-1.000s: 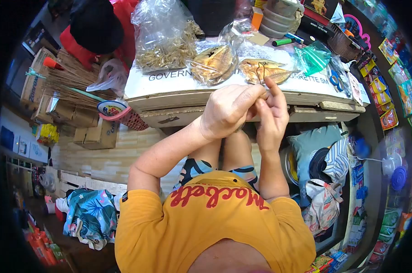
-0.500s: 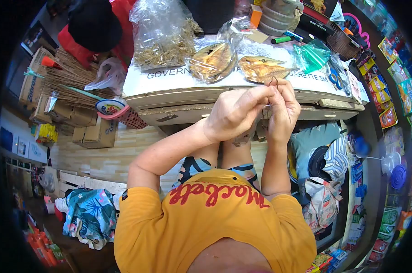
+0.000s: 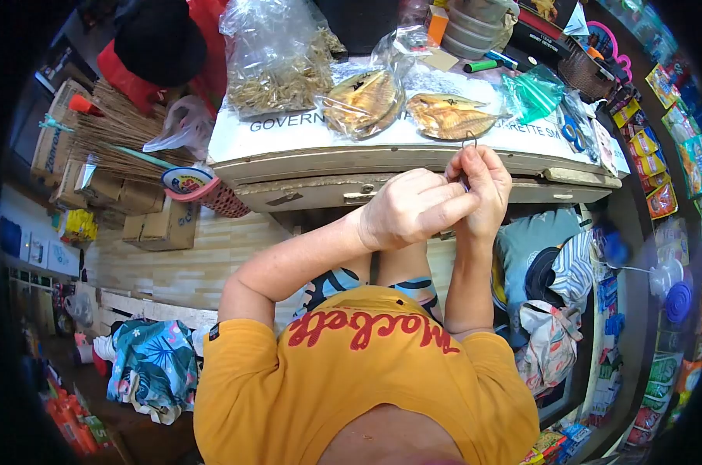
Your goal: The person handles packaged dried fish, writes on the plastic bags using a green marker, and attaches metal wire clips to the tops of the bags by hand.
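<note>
My right hand [image 3: 484, 190] is closed in a pinch just in front of the table edge. From its fingertips a thin, dark, bent loop [image 3: 469, 139] sticks up; whether it is wire or cord I cannot tell. My left hand [image 3: 414, 205] is curled with its fingers against the right hand's palm side, and whatever it holds is hidden. Beyond the hands lies a split dried fish [image 3: 453, 116] on the table. To its left is another dried fish [image 3: 362, 105] in clear plastic.
On the table [image 3: 289, 151] stand a large clear bag of small dried fish [image 3: 277, 74], a green plastic packet [image 3: 533, 94], blue scissors [image 3: 572, 133] and a green marker [image 3: 480, 67]. A person in a black cap [image 3: 161, 43] is at the far left, near a broom [image 3: 122, 128].
My left hand has drawn slightly down from the right fingertips, its fingers now lower on the right hand. The dark loop stays in the right pinch, standing more upright.
</note>
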The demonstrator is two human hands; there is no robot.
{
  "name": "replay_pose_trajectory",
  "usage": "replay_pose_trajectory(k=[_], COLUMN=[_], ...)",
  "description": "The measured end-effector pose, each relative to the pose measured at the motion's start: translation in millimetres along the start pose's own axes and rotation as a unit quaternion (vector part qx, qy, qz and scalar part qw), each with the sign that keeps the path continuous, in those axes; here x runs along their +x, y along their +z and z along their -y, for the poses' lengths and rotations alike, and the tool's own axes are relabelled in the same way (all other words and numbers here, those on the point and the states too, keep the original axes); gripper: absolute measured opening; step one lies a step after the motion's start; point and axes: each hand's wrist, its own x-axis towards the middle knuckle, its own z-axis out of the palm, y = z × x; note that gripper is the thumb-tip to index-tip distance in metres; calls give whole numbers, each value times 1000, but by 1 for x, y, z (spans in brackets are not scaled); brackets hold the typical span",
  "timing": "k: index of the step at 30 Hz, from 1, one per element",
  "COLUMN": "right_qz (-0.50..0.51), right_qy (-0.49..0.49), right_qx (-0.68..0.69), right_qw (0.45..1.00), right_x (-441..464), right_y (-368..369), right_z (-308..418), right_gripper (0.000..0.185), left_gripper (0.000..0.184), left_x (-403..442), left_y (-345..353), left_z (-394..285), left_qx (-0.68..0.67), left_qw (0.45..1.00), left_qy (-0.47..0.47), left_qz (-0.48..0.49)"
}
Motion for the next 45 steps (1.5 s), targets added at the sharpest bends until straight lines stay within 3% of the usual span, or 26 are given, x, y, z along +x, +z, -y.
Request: replay_pose_trajectory(k=[5, 9, 12, 14, 16, 19, 22, 23, 27, 31, 34, 36, 38, 42, 44, 45], right_qz=[1, 14, 28, 33, 32, 27, 24, 28, 8, -36, -14, -62, -61, -61, -108, -79], right_qy=[-41, -73, -99, -129, -168, -218, -232, -228, -219, -205, -254, -192, -197, -175, -197, -210], right_qx=[12, -1, 12, 29, 48, 21, 14, 18, 13, -17, -206, -101, -30, 6, -6, -1], right_qw=[999, 997, 995, 991, 984, 975, 972, 973, 976, 978, 945, 974, 978, 983, 975, 975], right_x=[-1, -1, -2, -2, -3, -3, 0, 1, 3, -1, -7, -9, -3, -6, -5, -3], right_y=[2, -1, -9, -10, -5, -2, 1, 1, -1, -6, -7, -7, -22, -21, -25, -35], right_z=[11, 15, 12, 11, 14, 16, 16, 17, 20, 26, 23, 33, 33, 27, 26, 29], right_gripper=[16, 18, 18, 18, 17, 17, 19, 20, 22, 20, 17, 15, 17, 23, 26, 25], left_gripper=[41, 40, 40, 50, 56, 48, 34, 21, 17, 25, 30, 30, 29, 27, 31, 40], left_x=[0, 4, 0, -5, 2, 2, -16, -19, -14, -13, -15, -14, -10, -11, 2, 8], left_y=[10, 7, 17, 24, 19, 24, 32, 39, 39, 39, 43, 44, 43, 43, 29, 30], left_z=[-6, -12, -16, -24, -25, -30, -23, -23, -28, -36, -44, -49, -52, -44, -28, -14], left_qx=[-59, -99, -130, -206, -135, -117, -168, -107, -10, 64, 43, 38, 36, -32, -46, -65], left_qw=[998, 994, 982, 939, 951, 932, 919, 934, 969, 976, 977, 975, 973, 967, 969, 974], left_qy=[-5, -36, -129, -261, -264, -324, -356, -340, -247, -192, -180, -188, -197, -198, -180, -176], left_qz=[-30, 5, -38, -82, -92, -116, -10, -35, -6, 86, 104, 110, 113, 157, 164, 128])
